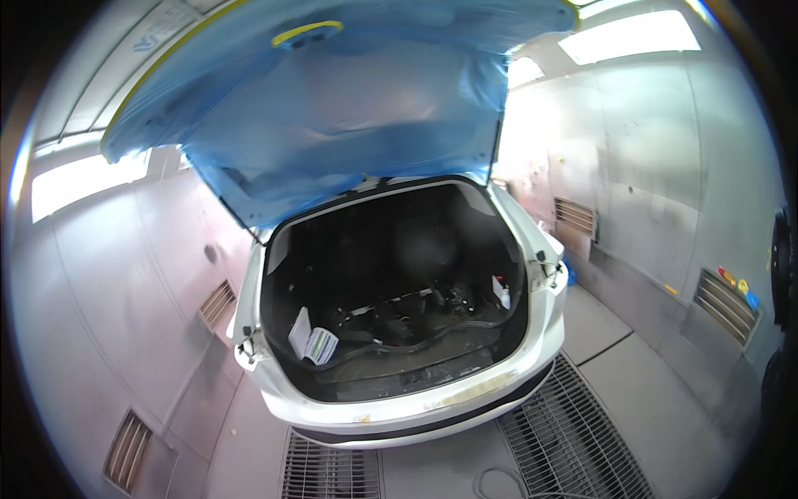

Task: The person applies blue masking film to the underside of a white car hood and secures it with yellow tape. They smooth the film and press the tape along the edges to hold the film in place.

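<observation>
Neither of my hands shows in the head view. A white car (399,413) stands in front of me with its rear toward me. Its raised tailgate (349,108) is wrapped in blue plastic film, with yellow tape along the edge. The dark boot (399,249) lies open below. Inside, at its left, leans an open booklet or stack of papers (320,346); a small white bottle (504,297) sits at the right. Loose dark parts on the boot floor are too dim to name. Patches of the rear bumper (474,391) look sanded, with a yellowish tint.
Floor grates (573,432) run beneath and beside the car. A thin hose or cable (499,478) curls on the floor near me. Metal walls with vents (726,306) stand on both sides. Small coloured items (738,287) rest at the right vent. A dark object (781,266) is at the right edge.
</observation>
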### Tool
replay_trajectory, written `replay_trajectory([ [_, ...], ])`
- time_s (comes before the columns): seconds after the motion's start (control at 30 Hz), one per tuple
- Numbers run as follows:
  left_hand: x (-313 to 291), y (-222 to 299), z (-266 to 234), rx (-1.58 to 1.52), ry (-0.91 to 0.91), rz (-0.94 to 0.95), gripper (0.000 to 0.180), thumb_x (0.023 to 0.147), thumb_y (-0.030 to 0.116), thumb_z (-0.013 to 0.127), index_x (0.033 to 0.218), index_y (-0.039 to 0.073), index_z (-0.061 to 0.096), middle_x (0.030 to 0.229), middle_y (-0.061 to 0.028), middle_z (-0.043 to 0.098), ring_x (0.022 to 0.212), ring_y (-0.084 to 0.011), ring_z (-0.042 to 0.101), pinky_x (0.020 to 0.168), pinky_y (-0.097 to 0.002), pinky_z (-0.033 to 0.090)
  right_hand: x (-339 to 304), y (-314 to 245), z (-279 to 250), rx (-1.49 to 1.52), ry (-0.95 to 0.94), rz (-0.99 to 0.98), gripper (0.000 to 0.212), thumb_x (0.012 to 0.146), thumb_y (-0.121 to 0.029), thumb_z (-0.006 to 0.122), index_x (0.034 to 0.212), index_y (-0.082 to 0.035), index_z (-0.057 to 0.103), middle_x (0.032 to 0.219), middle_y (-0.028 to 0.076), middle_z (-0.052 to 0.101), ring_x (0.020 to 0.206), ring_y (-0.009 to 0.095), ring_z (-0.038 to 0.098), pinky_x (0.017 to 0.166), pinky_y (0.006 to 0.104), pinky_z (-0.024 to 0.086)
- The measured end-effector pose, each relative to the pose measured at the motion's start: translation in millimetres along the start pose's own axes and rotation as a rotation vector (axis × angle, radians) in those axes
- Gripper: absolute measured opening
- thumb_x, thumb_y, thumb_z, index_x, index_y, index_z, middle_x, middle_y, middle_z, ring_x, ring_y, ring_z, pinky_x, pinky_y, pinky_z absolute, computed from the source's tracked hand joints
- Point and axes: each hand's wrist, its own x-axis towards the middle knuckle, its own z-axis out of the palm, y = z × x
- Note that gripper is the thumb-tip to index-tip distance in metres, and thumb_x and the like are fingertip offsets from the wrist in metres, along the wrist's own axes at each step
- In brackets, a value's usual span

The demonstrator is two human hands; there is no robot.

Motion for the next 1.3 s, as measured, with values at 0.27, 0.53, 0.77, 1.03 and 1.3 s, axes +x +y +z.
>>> replay_trajectory([
  [0.27, -70, -92, 25, -0.561, -0.188, -0.533, 0.067, 0.107, 0.052, 0.038, 0.152, 0.003, 0.041, 0.152, -0.0177, 0.047, 0.139, -0.0285, 0.044, 0.117, -0.0424, 0.034, 59, -57, -99, -0.372, -0.193, -0.176, 0.033, 0.09, -0.027, 0.058, 0.11, -0.009, 0.076, 0.112, 0.019, 0.074, 0.104, 0.036, 0.072, 0.088, 0.0498, 0.057],
  [0.53, -80, -113, 15, -0.635, -0.26, -0.162, 0.06, 0.108, 0.043, 0.05, 0.147, -0.002, 0.053, 0.149, -0.0136, 0.058, 0.138, -0.0238, 0.055, 0.117, -0.0369, 0.038, 43, -157, -169, 0.284, 0.635, -0.256, 0.032, 0.093, -0.03, 0.059, 0.113, -0.013, 0.077, 0.115, 0.019, 0.073, 0.107, 0.039, 0.07, 0.09, 0.0466, 0.056],
  [0.77, -95, -330, 43, 0.837, -0.403, 0.434, 0.041, 0.099, 0.037, 0.053, 0.131, 0.015, 0.067, 0.103, -0.0171, 0.074, 0.1, -0.0378, 0.071, 0.087, -0.0472, 0.056, -11, -19, 47, 0.067, 0.406, 0.31, 0.049, 0.098, -0.048, 0.051, 0.107, -0.007, 0.076, 0.108, 0.022, 0.074, 0.104, 0.042, 0.07, 0.091, 0.049, 0.056],
  [1.03, -171, -532, 18, 0.561, -0.539, -0.722, 0.051, 0.103, 0.049, 0.046, 0.119, 0.011, 0.077, 0.124, -0.0167, 0.073, 0.117, -0.0342, 0.068, 0.099, -0.0491, 0.052, -225, 24, 283, 0.29, 0.052, 0.805, 0.041, 0.096, -0.041, 0.056, 0.11, -0.008, 0.077, 0.113, 0.018, 0.074, 0.105, 0.038, 0.07, 0.094, 0.0461, 0.054],
  [1.3, -169, -518, 21, 1.036, -0.445, 0.252, 0.024, 0.085, 0.032, 0.068, 0.088, 0.011, 0.079, 0.097, -0.0134, 0.078, 0.093, -0.035, 0.074, 0.082, -0.0493, 0.058, -203, -23, 287, 0.401, 0.155, 0.93, 0.035, 0.093, -0.036, 0.064, 0.11, -0.009, 0.078, 0.11, 0.013, 0.076, 0.097, 0.033, 0.072, 0.091, 0.0407, 0.054],
])
